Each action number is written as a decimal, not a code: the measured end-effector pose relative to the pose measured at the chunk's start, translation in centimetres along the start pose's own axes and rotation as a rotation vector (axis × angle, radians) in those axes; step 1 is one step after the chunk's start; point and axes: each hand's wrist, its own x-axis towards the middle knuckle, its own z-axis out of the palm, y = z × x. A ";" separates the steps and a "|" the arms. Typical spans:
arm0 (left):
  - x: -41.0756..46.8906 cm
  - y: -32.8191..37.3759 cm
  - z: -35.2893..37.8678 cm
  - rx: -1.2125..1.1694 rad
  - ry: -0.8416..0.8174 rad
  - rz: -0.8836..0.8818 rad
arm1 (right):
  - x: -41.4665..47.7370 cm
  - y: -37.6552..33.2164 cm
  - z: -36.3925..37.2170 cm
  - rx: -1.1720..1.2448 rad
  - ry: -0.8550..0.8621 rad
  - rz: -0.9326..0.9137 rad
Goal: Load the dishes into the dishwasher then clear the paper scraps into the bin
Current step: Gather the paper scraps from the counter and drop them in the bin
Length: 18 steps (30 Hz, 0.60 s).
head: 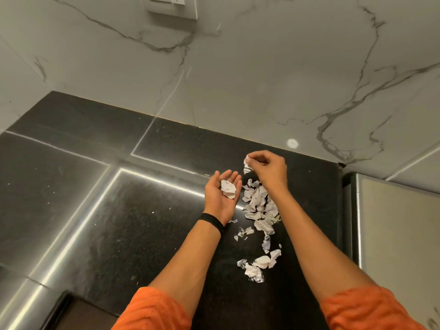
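Several torn white paper scraps (259, 203) lie in a strip on the black stone counter (119, 210), with a smaller clump (260, 264) nearer to me. My left hand (220, 198) is held palm up just left of the strip, fingers relaxed, and a crumpled scrap (228, 188) rests in the palm. My right hand (270, 167) hovers above the far end of the strip and pinches one scrap (247, 164) between thumb and fingertips. No dishes, dishwasher or bin are in view.
A marble-patterned wall (238, 67) rises behind the counter, with a switch plate (172, 5) at the top. A steel appliance surface (392, 222) stands to the right of the counter. A dark recess (71, 313) shows at the counter's near left edge.
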 end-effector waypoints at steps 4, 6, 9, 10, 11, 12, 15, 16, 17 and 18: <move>-0.4 -1.5 0.6 0.000 -0.065 -0.071 | -2.6 -2.0 0.1 0.045 -0.256 -0.022; -0.8 -1.8 0.7 -0.011 -0.099 -0.082 | -3.4 -2.1 0.0 -0.035 -0.272 -0.043; -1.3 -1.5 0.5 -0.104 -0.111 -0.112 | -3.0 -1.6 -1.0 -0.027 -0.063 -0.055; -1.3 -1.3 0.2 -0.120 -0.102 -0.113 | -2.5 -1.2 -1.4 -0.097 -0.018 -0.065; -1.4 -0.9 -0.1 -0.126 -0.095 -0.107 | -2.0 -0.8 -1.7 -0.194 -0.025 -0.069; -1.3 -0.5 -0.4 -0.130 -0.095 -0.101 | -1.6 -0.3 -1.9 -0.305 -0.080 -0.066; -1.1 0.4 -1.4 -0.128 -0.082 -0.075 | -1.0 0.8 -1.4 -0.683 -0.338 -0.123; -1.0 0.6 -1.7 -0.125 -0.076 -0.067 | -0.9 1.1 -1.0 -0.795 -0.388 -0.179; -1.0 0.7 -1.9 -0.120 -0.071 -0.061 | -0.9 1.3 -0.6 -0.875 -0.415 -0.231; -1.0 0.8 -2.1 -0.119 -0.066 -0.056 | -0.8 1.4 -0.3 -0.915 -0.423 -0.268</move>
